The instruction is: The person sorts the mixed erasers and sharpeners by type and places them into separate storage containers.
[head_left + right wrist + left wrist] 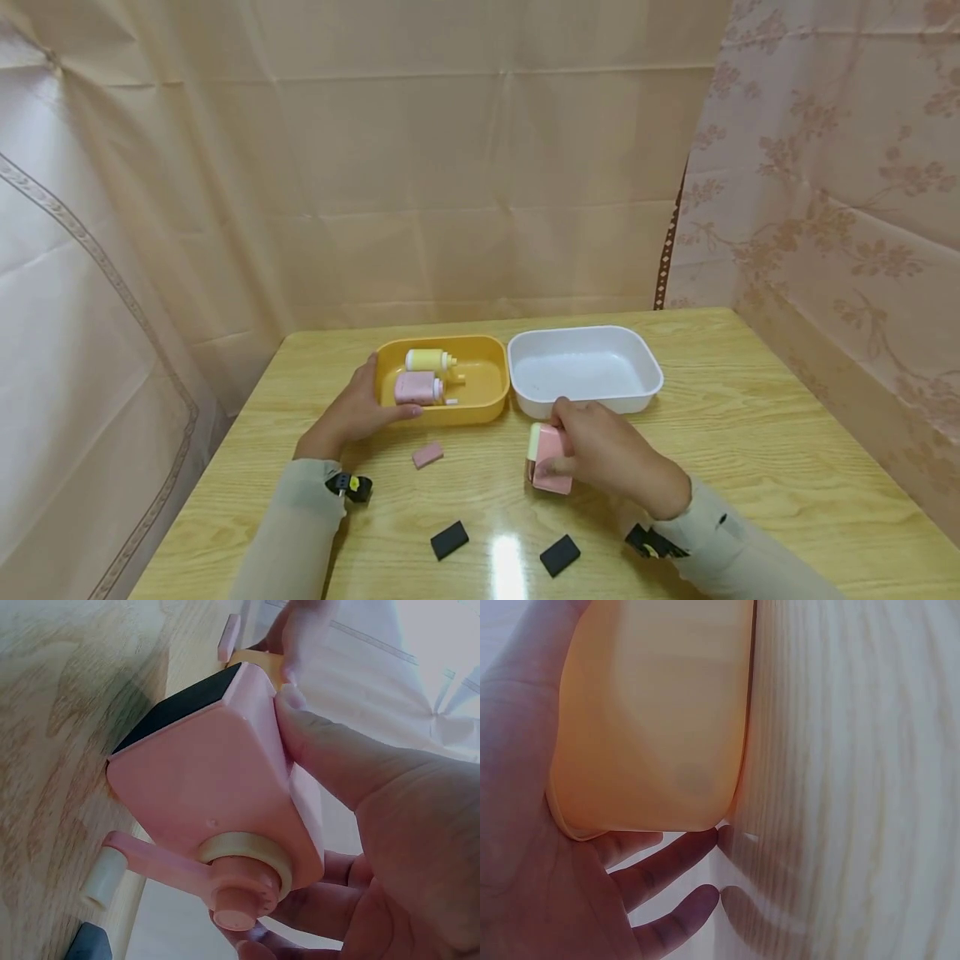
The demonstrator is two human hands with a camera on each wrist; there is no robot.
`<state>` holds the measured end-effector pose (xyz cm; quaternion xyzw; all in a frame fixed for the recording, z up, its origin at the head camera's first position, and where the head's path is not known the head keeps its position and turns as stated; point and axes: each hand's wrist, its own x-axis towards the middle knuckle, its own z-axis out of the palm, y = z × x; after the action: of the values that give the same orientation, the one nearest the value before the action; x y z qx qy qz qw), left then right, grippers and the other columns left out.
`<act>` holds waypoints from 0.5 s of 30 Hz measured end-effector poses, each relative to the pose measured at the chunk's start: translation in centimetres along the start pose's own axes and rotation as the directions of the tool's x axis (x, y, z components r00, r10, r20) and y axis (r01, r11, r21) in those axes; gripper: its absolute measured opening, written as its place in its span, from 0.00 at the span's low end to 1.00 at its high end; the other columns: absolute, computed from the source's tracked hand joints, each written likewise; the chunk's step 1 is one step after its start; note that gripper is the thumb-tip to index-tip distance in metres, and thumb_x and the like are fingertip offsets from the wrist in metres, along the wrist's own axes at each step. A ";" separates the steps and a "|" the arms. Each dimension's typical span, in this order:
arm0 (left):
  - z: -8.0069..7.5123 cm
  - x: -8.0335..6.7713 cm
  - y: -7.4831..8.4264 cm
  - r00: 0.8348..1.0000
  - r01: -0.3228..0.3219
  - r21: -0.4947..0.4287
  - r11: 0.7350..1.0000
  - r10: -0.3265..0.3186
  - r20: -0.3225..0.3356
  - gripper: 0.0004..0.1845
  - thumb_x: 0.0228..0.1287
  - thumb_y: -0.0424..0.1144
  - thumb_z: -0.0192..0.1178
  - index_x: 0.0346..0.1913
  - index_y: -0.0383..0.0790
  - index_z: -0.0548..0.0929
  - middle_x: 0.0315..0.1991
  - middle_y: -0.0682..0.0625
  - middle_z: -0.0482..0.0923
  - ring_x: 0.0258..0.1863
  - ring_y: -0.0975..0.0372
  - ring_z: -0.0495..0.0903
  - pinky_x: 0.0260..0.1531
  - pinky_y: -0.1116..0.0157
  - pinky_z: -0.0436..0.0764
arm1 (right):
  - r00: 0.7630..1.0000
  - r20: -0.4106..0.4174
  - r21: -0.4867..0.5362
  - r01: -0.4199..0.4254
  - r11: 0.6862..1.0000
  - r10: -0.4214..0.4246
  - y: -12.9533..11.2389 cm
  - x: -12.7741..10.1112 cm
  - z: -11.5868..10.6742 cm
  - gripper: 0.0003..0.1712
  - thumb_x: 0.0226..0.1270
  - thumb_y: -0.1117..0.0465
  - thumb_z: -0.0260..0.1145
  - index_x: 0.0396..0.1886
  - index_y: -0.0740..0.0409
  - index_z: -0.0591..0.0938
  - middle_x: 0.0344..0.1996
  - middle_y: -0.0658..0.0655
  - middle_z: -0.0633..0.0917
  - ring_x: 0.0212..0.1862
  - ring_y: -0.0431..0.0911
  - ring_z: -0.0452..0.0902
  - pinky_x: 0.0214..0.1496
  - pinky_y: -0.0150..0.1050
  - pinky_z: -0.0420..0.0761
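My right hand (pixel 611 454) grips a pink hand-crank pencil sharpener (pixel 553 467) in front of the white tray. In the right wrist view, the sharpener (pixel 202 772) shows a black face, a pink crank and a cream handle. My left hand (pixel 362 408) holds the left end of the yellow tray (pixel 491 408), thumb along its front rim. The left wrist view shows its fingers (pixel 667 870) around the tray's end wall. Inside the tray lie a yellow crank sharpener (pixel 426 359) and another pink one (pixel 415 387), both on their sides.
The white tray (pixel 585 371) stands right beside the yellow one. A small pink block (pixel 427 455) lies in front of the yellow tray. Two black blocks, one left (pixel 449 541) and one right (pixel 560 556), lie nearer the front. Curtains hang behind the wooden table (pixel 750 433).
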<state>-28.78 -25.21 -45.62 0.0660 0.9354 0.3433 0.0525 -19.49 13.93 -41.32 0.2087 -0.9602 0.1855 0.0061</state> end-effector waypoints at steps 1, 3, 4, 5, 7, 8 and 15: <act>0.0 0.0 0.0 1.000 0.000 0.005 1.000 0.000 0.002 0.80 0.41 0.78 0.72 0.84 0.47 0.31 0.83 0.39 0.44 0.79 0.40 0.55 0.75 0.37 0.57 | 1.000 0.001 0.009 0.005 1.000 -0.005 0.0 0.0 0.0 0.34 0.46 0.37 0.84 0.44 0.48 0.78 0.29 0.42 0.79 0.30 0.37 0.73 0.32 0.33 0.75; 0.0 -0.1 0.0 1.000 0.001 0.009 1.000 -0.001 0.001 0.81 0.40 0.79 0.72 0.84 0.47 0.31 0.83 0.39 0.44 0.79 0.40 0.55 0.75 0.37 0.57 | 1.000 -0.008 0.011 0.027 1.000 -0.027 0.1 0.0 0.1 0.34 0.44 0.36 0.85 0.44 0.46 0.78 0.30 0.41 0.79 0.32 0.37 0.73 0.34 0.34 0.75; 0.0 -0.1 0.0 1.000 0.001 0.009 1.000 -0.001 0.003 0.81 0.40 0.79 0.72 0.84 0.47 0.31 0.83 0.39 0.44 0.80 0.40 0.55 0.75 0.37 0.57 | 0.999 -0.013 0.004 0.037 0.999 -0.037 0.1 0.0 0.1 0.34 0.44 0.36 0.85 0.43 0.46 0.78 0.30 0.41 0.79 0.32 0.38 0.72 0.34 0.34 0.75; 0.0 -0.1 0.0 1.000 -0.002 0.012 1.000 0.001 0.005 0.81 0.40 0.79 0.71 0.84 0.46 0.31 0.83 0.38 0.43 0.80 0.40 0.54 0.75 0.37 0.56 | 0.998 -0.023 -0.009 0.050 0.999 -0.051 0.1 -0.1 0.1 0.35 0.44 0.35 0.84 0.43 0.46 0.78 0.29 0.41 0.78 0.33 0.38 0.71 0.35 0.34 0.74; 0.0 -0.1 0.0 1.000 0.003 0.011 1.000 -0.003 0.004 0.81 0.40 0.80 0.71 0.84 0.46 0.31 0.83 0.38 0.43 0.80 0.40 0.54 0.75 0.37 0.56 | 0.996 -0.051 -0.048 0.076 0.996 -0.078 0.2 -0.1 0.3 0.36 0.43 0.33 0.84 0.42 0.46 0.77 0.28 0.40 0.77 0.33 0.39 0.69 0.36 0.35 0.71; 0.0 -0.1 0.0 1.000 0.003 0.009 1.000 -0.003 0.003 0.81 0.40 0.80 0.71 0.84 0.46 0.31 0.83 0.39 0.43 0.80 0.40 0.54 0.75 0.37 0.56 | 0.994 -0.067 -0.069 0.086 0.994 -0.091 0.2 -0.1 0.4 0.36 0.43 0.32 0.83 0.42 0.47 0.77 0.28 0.40 0.76 0.33 0.40 0.68 0.36 0.35 0.70; 0.0 0.0 0.0 1.000 0.000 0.021 1.000 0.000 0.002 0.81 0.40 0.80 0.70 0.84 0.46 0.31 0.84 0.39 0.42 0.80 0.40 0.54 0.75 0.37 0.56 | 0.976 -0.143 -0.182 0.140 0.973 -0.167 0.2 -0.1 0.5 0.39 0.41 0.32 0.82 0.46 0.49 0.79 0.31 0.42 0.77 0.34 0.41 0.66 0.38 0.35 0.68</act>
<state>-28.76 -25.24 -45.61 0.0671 0.9389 0.3334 0.0528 -19.42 13.92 -41.86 0.2658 -0.9501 0.1171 0.1139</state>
